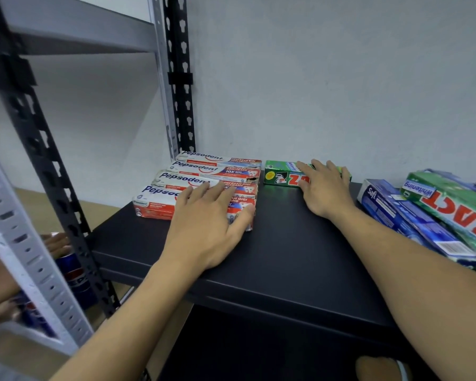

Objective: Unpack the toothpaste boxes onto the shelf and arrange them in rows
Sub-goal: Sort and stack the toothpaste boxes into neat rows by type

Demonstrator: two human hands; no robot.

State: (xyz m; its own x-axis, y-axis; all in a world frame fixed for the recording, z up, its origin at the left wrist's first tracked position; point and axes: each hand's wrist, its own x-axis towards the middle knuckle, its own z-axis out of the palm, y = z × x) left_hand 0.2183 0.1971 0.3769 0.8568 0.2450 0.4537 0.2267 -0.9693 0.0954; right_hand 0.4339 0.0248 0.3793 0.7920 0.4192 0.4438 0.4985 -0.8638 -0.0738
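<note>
My left hand (206, 226) spread flat on red-and-white cardboard toothpaste box (154, 203), right hand (324, 188) splayed on far green cardboard box (278, 177), matte black shelf (286, 259)

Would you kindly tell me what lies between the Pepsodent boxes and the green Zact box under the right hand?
In the head view, only bare black shelf separates the Pepsodent boxes from that Zact box.

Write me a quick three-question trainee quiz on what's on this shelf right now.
1. True or false: the left hand rests on the Pepsodent boxes.
2. Which does the right hand touch? A) the green Zact box by the wall B) the blue Safi box C) nothing
3. How many Pepsodent boxes lie side by side on the black shelf?
Key: 1 true; 2 A; 3 four.
</note>
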